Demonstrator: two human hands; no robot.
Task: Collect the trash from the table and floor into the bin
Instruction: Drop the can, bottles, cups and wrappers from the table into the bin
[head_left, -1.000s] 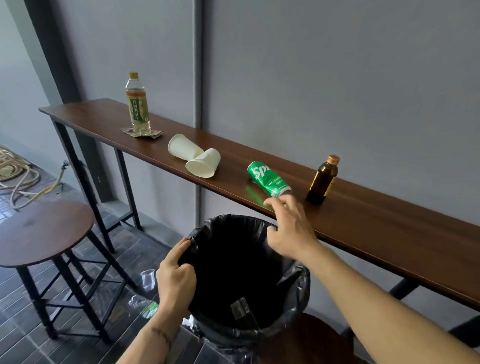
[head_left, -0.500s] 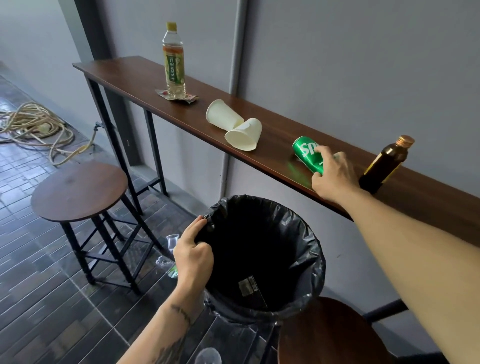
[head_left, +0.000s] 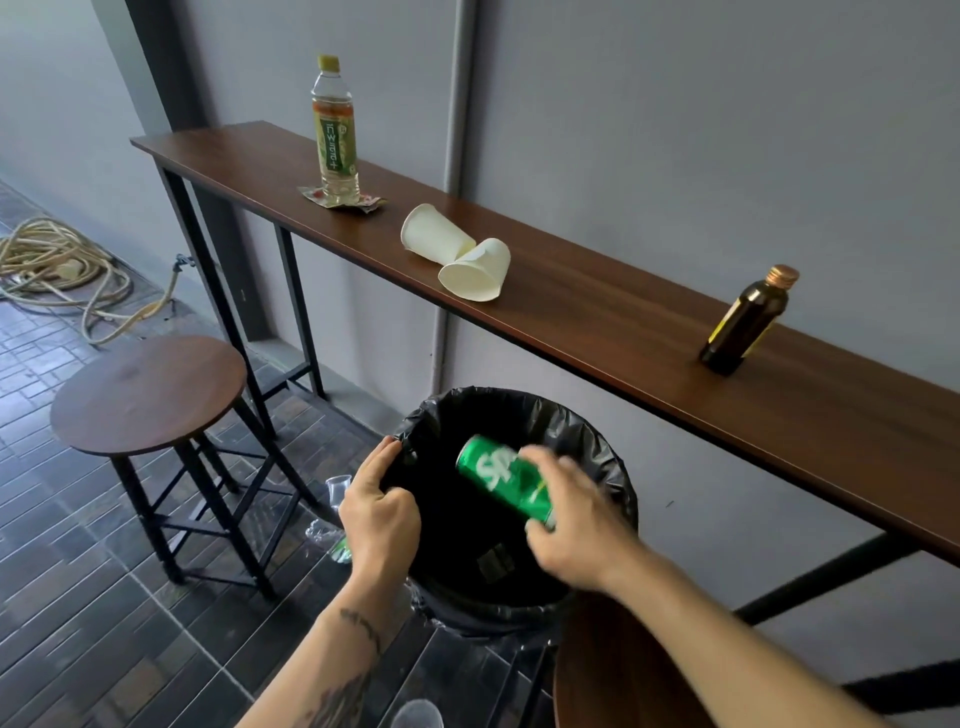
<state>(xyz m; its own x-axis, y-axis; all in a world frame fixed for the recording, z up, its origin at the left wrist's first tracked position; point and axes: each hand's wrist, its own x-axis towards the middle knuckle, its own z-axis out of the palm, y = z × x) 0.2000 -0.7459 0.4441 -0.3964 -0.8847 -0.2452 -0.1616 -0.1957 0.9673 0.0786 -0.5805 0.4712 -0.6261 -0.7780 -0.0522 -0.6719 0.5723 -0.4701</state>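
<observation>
My right hand (head_left: 569, 525) grips a green soda can (head_left: 498, 480) and holds it tilted over the open mouth of the black-lined bin (head_left: 602, 457). My left hand (head_left: 376, 512) pinches the bin liner's left rim. On the long wooden table (head_left: 597, 322) lie two white paper cups (head_left: 457, 252) on their sides. A tea bottle (head_left: 335, 132) stands on a flat wrapper (head_left: 369, 202) at the left. A brown glass bottle (head_left: 743, 325) stands at the right. Clear plastic cups (head_left: 332, 491) lie on the floor left of the bin.
A round wooden stool (head_left: 148, 395) stands left of the bin, and another stool top (head_left: 623, 675) sits just below it at the right. A coiled hose (head_left: 52, 265) lies on the tiled floor at far left. Another clear cup (head_left: 415, 716) shows at the bottom edge.
My right hand took the green can off the table and carried it down over the bin. My left hand has stayed on the liner rim.
</observation>
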